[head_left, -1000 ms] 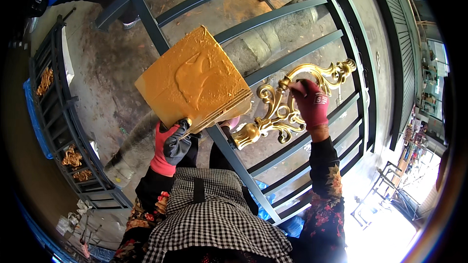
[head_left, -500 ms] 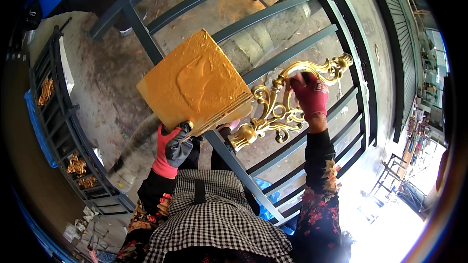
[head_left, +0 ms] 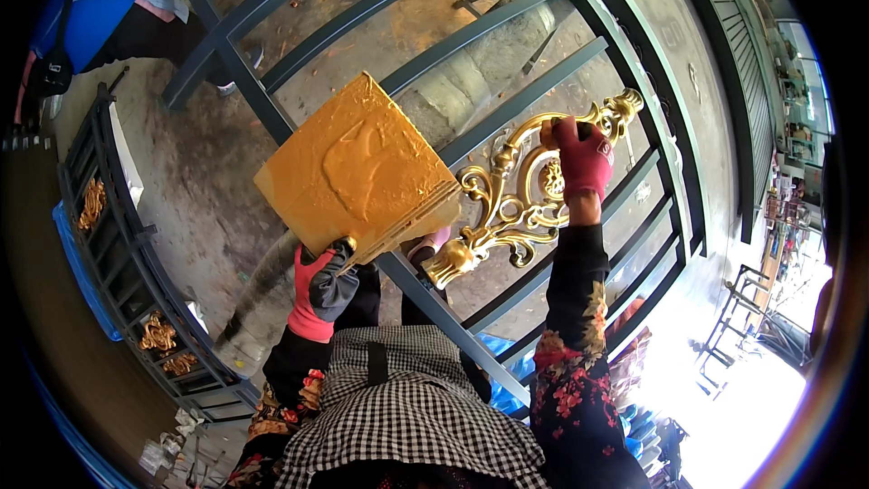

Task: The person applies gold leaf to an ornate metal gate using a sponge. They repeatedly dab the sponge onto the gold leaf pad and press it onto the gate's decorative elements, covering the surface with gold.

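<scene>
My left hand (head_left: 319, 288), in a pink and grey glove, grips the near corner of a square board (head_left: 367, 163) thickly smeared with gold-ochre paint. A scrolled cast-metal ornament (head_left: 507, 204), shiny gold with darker patches, is set among the dark bars right of the board. Over its upper curve is my pink-gloved right hand (head_left: 584, 158), fingers closed on a small brown pad (head_left: 549, 134) whose exact kind is unclear. The pad appears to touch the ornament; the palm side of the hand is hidden.
The dark grey metal railing (head_left: 489, 104) spans the space before me. Another railing (head_left: 136, 263) with gold ornaments stands at the left. A person in blue (head_left: 118, 14) is at the upper left. A rolled grey bundle (head_left: 462, 91) lies on the floor behind the bars.
My right hand has shifted slightly up along the ornament's curve, and its forearm has swung left. The ornament's round centre now shows. My left hand still holds the board, almost unmoved.
</scene>
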A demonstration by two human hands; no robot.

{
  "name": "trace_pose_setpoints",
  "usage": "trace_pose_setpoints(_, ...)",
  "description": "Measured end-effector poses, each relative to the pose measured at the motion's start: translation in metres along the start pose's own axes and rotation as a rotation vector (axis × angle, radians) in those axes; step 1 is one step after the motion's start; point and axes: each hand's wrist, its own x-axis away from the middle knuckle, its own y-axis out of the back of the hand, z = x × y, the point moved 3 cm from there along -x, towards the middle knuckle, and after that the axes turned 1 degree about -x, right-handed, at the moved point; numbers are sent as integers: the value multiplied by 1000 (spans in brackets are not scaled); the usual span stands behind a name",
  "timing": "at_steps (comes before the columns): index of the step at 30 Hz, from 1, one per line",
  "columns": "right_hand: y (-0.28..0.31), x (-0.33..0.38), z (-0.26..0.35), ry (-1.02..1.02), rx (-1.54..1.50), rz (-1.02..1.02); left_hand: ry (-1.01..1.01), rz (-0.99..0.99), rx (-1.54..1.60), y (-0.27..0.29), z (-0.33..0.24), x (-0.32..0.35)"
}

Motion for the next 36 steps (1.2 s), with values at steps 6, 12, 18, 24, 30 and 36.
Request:
trace_pose_setpoints(6, -25, 30, 6, 102, 201, 144, -172, 44, -588, -17, -19, -4)
trace_pose_setpoints(12, -8, 2, 7, 120, 156, 19, -144, -31, -616, -27, -18, -7)
trace_pose_setpoints(18, -12, 35, 14, 209, 225, 171, -210, -61, -748, -28, -21, -7)
trace_pose_setpoints(24, -27, 52, -4, 355, 260, 270, -327, 126, -943, -22, -16, -10)
trace_pose_setpoints(30, -13, 58, 16, 396, 100, 101, -310, 136, -881, -23, -12, -8)
trace_pose_setpoints(36, -15, 82, 6, 399, 233, 184, -304, 116, -947, -18, -15, -7)
